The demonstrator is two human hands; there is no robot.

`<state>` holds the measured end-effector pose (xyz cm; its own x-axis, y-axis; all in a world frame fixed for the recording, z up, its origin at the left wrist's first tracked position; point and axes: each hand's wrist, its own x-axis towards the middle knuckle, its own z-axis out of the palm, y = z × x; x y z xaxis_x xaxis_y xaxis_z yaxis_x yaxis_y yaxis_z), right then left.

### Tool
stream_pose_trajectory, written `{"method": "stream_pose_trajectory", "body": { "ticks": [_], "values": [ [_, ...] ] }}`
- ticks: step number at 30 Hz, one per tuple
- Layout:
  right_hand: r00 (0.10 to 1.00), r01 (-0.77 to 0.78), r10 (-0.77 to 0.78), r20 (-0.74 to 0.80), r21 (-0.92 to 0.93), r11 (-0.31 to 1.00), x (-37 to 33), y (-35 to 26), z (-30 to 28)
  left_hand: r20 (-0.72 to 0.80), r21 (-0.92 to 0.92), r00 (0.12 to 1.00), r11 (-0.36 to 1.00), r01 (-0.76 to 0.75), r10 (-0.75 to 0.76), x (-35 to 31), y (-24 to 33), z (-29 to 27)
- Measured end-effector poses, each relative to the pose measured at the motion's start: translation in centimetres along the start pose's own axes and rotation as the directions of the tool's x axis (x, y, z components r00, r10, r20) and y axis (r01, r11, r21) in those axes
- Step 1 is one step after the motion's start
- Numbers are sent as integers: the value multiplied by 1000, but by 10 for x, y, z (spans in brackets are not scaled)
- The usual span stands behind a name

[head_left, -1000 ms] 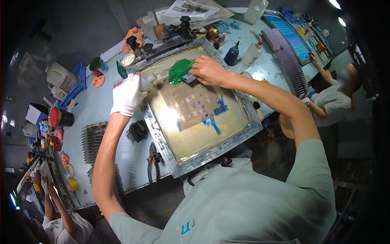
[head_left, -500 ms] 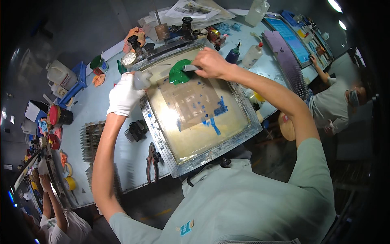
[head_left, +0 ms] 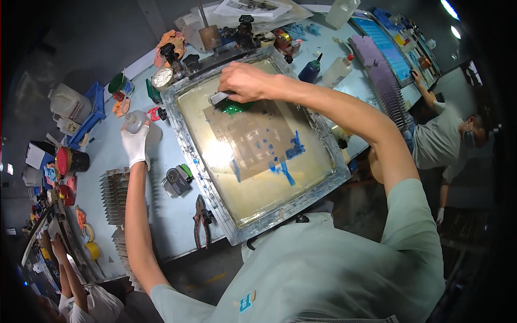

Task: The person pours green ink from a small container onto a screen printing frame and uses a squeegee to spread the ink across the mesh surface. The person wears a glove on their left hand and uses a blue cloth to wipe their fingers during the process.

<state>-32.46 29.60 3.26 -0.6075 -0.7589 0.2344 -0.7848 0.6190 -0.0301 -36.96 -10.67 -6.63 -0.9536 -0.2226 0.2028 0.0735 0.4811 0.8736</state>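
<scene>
1. The fingers of the right hand were closed over a grey squeegee, its edge resting in green ink at the far end of the printing screen.
2. The gloved left hand lay left of the screen's metal frame, fingers wrapped round a small pale bottle held above the table.
3. Judged from this pose, a good stroke would call for even pressure, a steady blade tilt, and a pull across the brown stencil patch at the screen's centre.
4. Blue tape strips sat on the near-right part of the screen.
5. Pliers lay just off the frame's near-left edge.
</scene>
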Motion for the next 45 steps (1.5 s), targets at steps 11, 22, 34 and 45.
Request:
{"method": "stream_pose_trajectory", "body": {
  "ticks": [11,22,34,45],
  "values": [
    [985,-133,137,104,-46,990,-59,49,-22,202,-395,979,915,86,-5,-159,17,-52],
    [918,-396,396,19,61,916,-25,-14,-24,352,464,905,796,-389,238,-294,-47,-132],
    [994,-81,63,-86,-229,970,-57,-27,-15,363,515,903,758,-401,230,-294,-44,-127],
    [997,-60,49,-60,-185,981,-73,-30,-15,369,508,905,770,-387,211,-296,-41,-127]
  ]
}}
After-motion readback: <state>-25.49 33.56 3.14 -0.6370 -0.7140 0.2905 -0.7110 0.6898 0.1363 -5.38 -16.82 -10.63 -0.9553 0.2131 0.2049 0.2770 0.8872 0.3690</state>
